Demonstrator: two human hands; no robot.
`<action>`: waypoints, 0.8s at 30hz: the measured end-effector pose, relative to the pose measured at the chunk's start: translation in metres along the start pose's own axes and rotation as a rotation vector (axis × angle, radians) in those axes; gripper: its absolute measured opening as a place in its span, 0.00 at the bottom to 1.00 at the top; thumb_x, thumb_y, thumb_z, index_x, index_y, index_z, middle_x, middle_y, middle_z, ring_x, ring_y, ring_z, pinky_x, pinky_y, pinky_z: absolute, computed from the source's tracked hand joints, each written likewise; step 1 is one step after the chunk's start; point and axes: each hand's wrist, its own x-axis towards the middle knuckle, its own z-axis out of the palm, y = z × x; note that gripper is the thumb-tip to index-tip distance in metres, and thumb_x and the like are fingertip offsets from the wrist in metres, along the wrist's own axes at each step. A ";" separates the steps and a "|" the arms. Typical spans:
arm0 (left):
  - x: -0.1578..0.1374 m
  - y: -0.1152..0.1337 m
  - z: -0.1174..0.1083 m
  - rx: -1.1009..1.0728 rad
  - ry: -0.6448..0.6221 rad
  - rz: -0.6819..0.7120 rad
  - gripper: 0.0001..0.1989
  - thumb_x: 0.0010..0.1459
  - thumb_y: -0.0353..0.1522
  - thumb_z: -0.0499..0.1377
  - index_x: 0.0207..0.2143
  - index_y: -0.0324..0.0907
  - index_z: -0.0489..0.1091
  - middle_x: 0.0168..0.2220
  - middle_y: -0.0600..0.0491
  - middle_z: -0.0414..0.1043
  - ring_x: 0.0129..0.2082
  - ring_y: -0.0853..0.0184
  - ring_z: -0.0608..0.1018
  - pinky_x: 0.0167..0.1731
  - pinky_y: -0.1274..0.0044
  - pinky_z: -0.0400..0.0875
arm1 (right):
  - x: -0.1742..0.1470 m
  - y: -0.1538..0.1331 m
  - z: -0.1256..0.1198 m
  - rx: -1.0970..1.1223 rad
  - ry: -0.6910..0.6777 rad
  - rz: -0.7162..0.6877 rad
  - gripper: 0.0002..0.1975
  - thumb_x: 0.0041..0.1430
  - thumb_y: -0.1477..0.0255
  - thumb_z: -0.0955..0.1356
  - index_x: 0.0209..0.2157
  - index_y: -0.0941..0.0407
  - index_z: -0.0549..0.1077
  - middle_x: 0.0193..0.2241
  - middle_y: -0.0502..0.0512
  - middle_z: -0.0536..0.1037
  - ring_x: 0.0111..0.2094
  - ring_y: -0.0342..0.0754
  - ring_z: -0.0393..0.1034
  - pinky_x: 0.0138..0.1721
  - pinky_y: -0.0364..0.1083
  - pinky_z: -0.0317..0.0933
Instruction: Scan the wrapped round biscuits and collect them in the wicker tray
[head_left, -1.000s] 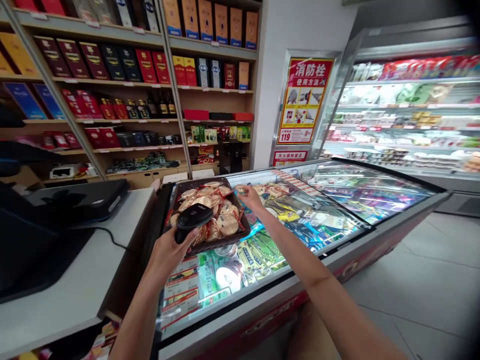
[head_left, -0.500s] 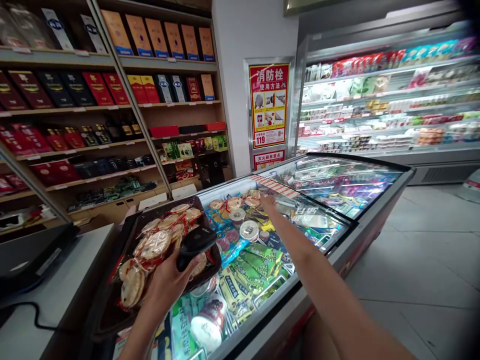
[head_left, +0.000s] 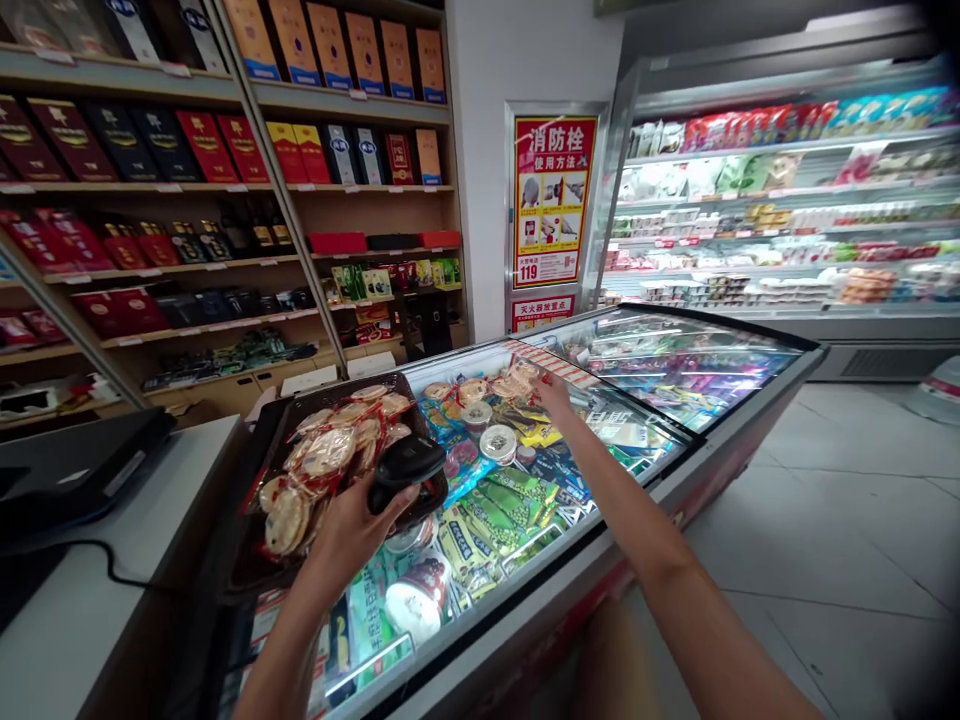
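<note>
My left hand (head_left: 358,522) is wrapped around the handle of a black handheld barcode scanner (head_left: 409,462). Beneath and beside it, a dark brown tray (head_left: 251,572) holds several clear-wrapped packets of round, pale flat cakes (head_left: 322,452) with red edging. My right arm stretches across the chest freezer. Near its far side, my right hand (head_left: 553,392) has its fingers closed at the edge of another packet of flat cakes (head_left: 519,382); the fingertips are small and partly hidden. More such packets (head_left: 472,390) lie to its left.
Inside the chest freezer (head_left: 679,480) are green ice-cream packs (head_left: 502,505) and round tubs (head_left: 497,442). A counter (head_left: 161,500) with a black device and cable stands left. Shelves of boxes (head_left: 202,145) line the back; a refrigerated display (head_left: 780,210) stands right.
My right hand has shifted slightly right, and the packet at its fingers has moved with it. My left hand still grips the scanner over the tray. The view has turned a little.
</note>
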 end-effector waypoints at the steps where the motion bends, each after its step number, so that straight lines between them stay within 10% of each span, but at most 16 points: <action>1: -0.004 0.001 -0.002 0.009 0.000 0.009 0.28 0.54 0.56 0.53 0.38 0.41 0.71 0.20 0.54 0.73 0.23 0.59 0.77 0.24 0.75 0.64 | -0.011 -0.007 -0.003 0.014 -0.025 -0.007 0.19 0.54 0.59 0.71 0.40 0.59 0.75 0.31 0.52 0.78 0.31 0.45 0.72 0.32 0.44 0.66; 11: -0.050 0.015 -0.020 0.007 0.061 0.124 0.28 0.55 0.54 0.54 0.38 0.39 0.74 0.28 0.52 0.76 0.25 0.64 0.73 0.24 0.77 0.62 | -0.130 -0.067 0.009 -0.024 -0.371 -0.244 0.20 0.50 0.56 0.71 0.38 0.55 0.76 0.31 0.51 0.77 0.29 0.46 0.69 0.31 0.44 0.62; 24: -0.070 -0.010 -0.033 -0.058 0.136 0.034 0.29 0.54 0.55 0.55 0.39 0.39 0.75 0.22 0.54 0.74 0.26 0.62 0.75 0.24 0.77 0.62 | -0.163 -0.070 0.060 -0.037 -0.485 -0.251 0.18 0.53 0.56 0.70 0.39 0.54 0.73 0.32 0.52 0.78 0.35 0.49 0.72 0.35 0.46 0.67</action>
